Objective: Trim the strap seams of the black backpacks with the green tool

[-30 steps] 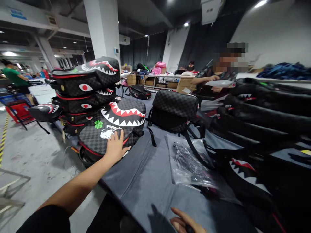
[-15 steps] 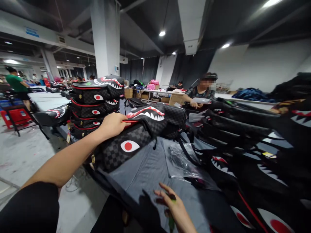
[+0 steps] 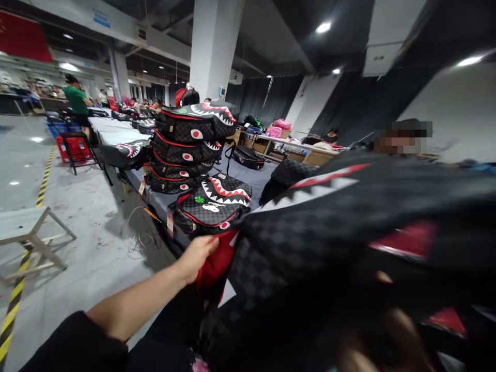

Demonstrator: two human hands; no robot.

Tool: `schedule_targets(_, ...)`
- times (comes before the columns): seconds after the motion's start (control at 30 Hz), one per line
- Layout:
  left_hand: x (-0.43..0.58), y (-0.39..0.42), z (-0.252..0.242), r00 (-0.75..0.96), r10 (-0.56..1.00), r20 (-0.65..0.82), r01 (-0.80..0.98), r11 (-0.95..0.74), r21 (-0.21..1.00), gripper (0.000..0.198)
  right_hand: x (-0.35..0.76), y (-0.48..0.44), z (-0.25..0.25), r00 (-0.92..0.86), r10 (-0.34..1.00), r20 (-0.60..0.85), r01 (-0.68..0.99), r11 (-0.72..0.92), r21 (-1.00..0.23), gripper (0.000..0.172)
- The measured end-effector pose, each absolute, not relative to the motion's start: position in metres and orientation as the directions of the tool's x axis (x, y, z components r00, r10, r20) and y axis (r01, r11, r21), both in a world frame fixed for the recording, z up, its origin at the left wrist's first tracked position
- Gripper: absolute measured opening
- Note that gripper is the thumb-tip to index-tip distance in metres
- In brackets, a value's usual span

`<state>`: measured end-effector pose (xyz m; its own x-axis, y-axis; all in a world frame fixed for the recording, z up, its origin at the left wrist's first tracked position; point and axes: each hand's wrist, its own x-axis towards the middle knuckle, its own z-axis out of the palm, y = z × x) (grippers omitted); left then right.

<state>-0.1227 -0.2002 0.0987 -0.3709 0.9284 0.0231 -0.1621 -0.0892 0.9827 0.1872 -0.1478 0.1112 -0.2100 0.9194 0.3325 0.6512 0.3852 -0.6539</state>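
A black checkered backpack (image 3: 279, 248) with a red-and-white shark-mouth print fills the right foreground, tilted and partly blurred. My left hand (image 3: 197, 258) is closed on its red-lined open edge. At the lower right, my right hand (image 3: 399, 336) is dark and smeared by motion against the backpack's shaded side; its grip is unclear. Just beyond my left hand, a similar backpack (image 3: 217, 204) lies flat on the grey-covered table, showing a shark mouth, a green patch and a red eye.
Several matching backpacks form a stack (image 3: 186, 150) farther along the table (image 3: 228, 164). Another dark bag (image 3: 248, 156) lies behind. A wooden stool (image 3: 34, 232) stands on the floor at left. A person (image 3: 403, 137) is across the table; another person in green (image 3: 77, 98) stands far left.
The view has swung left. My left hand has left the backpack lying on the table and now grips another one in the foreground. My right hand, earlier spread over the table, is now at that backpack.
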Motion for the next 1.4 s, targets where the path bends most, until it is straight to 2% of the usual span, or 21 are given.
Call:
schedule_targets(0.07,-0.116,-0.203,0.047,-0.428,0.902,-0.057,-0.109,0.012,0.994,0.076,0.151,-0.142,0.115,-0.107,0.903,0.416,0.715,0.361,-0.598,0.074)
schedule_targets(0.1,-0.113,-0.206,0.029,-0.476,0.877,-0.061,-0.065,0.034,0.997,0.076,0.130,-0.136,0.110,-0.136,0.913,0.384,0.737,0.352,-0.577,0.068)
schedule_targets(0.2,-0.105,-0.218,0.005,-0.542,0.839,0.046,0.082,-0.002,0.997,0.067,0.075,-0.116,0.079,-0.280,0.951,0.128,0.702,0.294,-0.648,0.056)
schedule_targets(0.23,-0.100,-0.222,0.002,-0.467,0.872,0.145,0.190,-0.062,0.980,0.063,0.066,-0.111,0.068,-0.297,0.951,0.088,0.682,0.276,-0.677,0.053)
schedule_targets(0.27,-0.095,-0.225,-0.001,-0.314,0.914,0.258,0.326,-0.151,0.933,0.060,0.061,-0.108,0.059,-0.293,0.954,0.069,0.667,0.255,-0.700,0.053)
schedule_targets(0.33,-0.082,-0.230,-0.015,0.122,0.914,0.387,0.568,-0.384,0.728,0.061,0.066,-0.109,0.049,-0.214,0.973,0.083,0.659,0.207,-0.723,0.059)
schedule_targets(0.37,-0.075,-0.234,-0.025,0.307,0.876,0.373,0.639,-0.480,0.601,0.065,0.075,-0.112,0.048,-0.160,0.984,0.080,0.667,0.167,-0.726,0.062)
schedule_targets(0.4,-0.068,-0.238,-0.039,0.416,0.846,0.333,0.687,-0.532,0.495,0.069,0.086,-0.118,0.049,-0.109,0.992,0.057,0.680,0.116,-0.723,0.064)
schedule_targets(0.5,-0.061,-0.252,-0.077,0.486,0.837,0.250,0.764,-0.546,0.343,0.082,0.122,-0.143,0.057,-0.017,0.998,-0.068,0.714,-0.035,-0.700,0.064)
schedule_targets(0.57,-0.066,-0.254,-0.085,0.521,0.810,0.271,0.747,-0.586,0.315,0.078,0.136,-0.158,0.057,0.045,0.997,-0.068,0.647,-0.081,-0.758,0.064)
schedule_targets(0.6,-0.070,-0.249,-0.081,0.530,0.792,0.302,0.726,-0.608,0.322,0.067,0.139,-0.163,0.053,0.091,0.996,-0.011,0.576,-0.062,-0.815,0.064)
schedule_targets(0.67,-0.075,-0.227,-0.055,0.518,0.760,0.392,0.688,-0.643,0.338,0.042,0.137,-0.166,0.042,0.187,0.967,0.171,0.440,0.073,-0.895,0.065)
schedule_targets(0.7,-0.075,-0.209,-0.036,0.494,0.747,0.445,0.681,-0.651,0.335,0.037,0.134,-0.164,0.034,0.207,0.938,0.280,0.425,0.171,-0.889,0.062)
schedule_targets(0.77,-0.066,-0.159,0.006,0.478,0.713,0.513,0.710,-0.657,0.254,0.042,0.126,-0.161,0.015,0.114,0.862,0.493,0.543,0.362,-0.758,0.050)
schedule_targets(0.83,-0.048,-0.100,0.039,0.474,0.716,0.513,0.737,-0.641,0.213,0.048,0.122,-0.162,-0.002,-0.095,0.797,0.597,0.737,0.459,-0.496,0.047)
schedule_targets(0.9,-0.022,-0.044,0.056,0.600,0.651,0.465,0.676,-0.724,0.140,0.039,0.123,-0.168,-0.017,-0.239,0.772,0.589,0.857,0.452,-0.246,0.050)
schedule_targets(0.97,0.004,-0.003,0.060,0.760,0.530,0.376,0.551,-0.832,0.061,0.028,0.128,-0.176,-0.027,-0.259,0.770,0.583,0.908,0.400,-0.124,0.048)
schedule_targets(1.03,0.026,0.019,0.058,0.846,0.441,0.300,0.463,-0.887,-0.002,0.033,0.135,-0.180,-0.035,-0.248,0.753,0.610,0.920,0.381,-0.096,0.045)
schedule_targets(1.13,0.040,0.021,0.061,0.890,0.399,0.219,0.421,-0.905,-0.064,0.041,0.140,-0.184,-0.047,-0.258,0.712,0.653,0.910,0.406,-0.084,0.042)
schedule_targets(1.3,0.021,-0.012,0.085,0.945,0.301,0.126,0.315,-0.943,-0.110,0.032,0.137,-0.196,-0.068,-0.270,0.645,0.714,0.854,0.503,-0.131,0.038)
schedule_targets(1.4,0.010,-0.024,0.093,0.943,0.311,0.121,0.322,-0.943,-0.081,0.031,0.133,-0.199,-0.072,-0.278,0.642,0.714,0.843,0.520,-0.139,0.036)
